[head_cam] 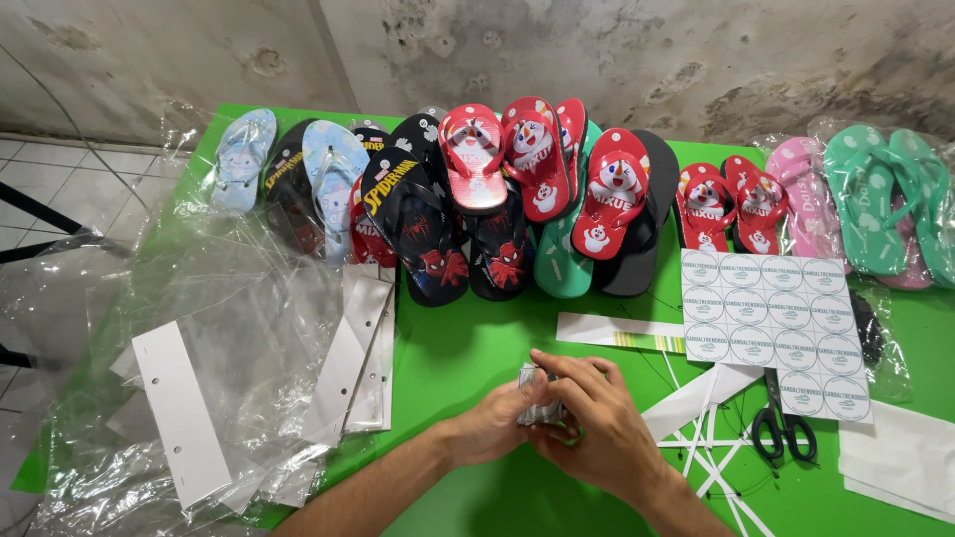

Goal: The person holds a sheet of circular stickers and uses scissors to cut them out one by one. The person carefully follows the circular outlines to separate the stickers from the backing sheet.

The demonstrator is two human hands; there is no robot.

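clear plastic bags (pixel 229 328) with white card strips (pixel 179 408) spill over the left edge of the green table (pixel 468 348), and i see little free room on that side. moving right, my left hand (pixel 492 423) comes in from below, its fingers (pixel 522 393) curled shut around a small silvery packet (pixel 532 398) that sits low at the table's middle. my right hand (pixel 597 428) lies over it, fingers (pixel 562 373) bent and pinching the same packet from above; how much of it each hand grips i cannot tell. above both hands there is a bare green patch, then a row of flip-flops (pixel 497 189) along the far edge by the wall. right of the hands lie white paper offcuts (pixel 696 428), black scissors (pixel 781 423) just beside them, and a sheet of round stickers (pixel 771 323) above the scissors. white sheets (pixel 900 457) crowd the right edge, near the scissors.
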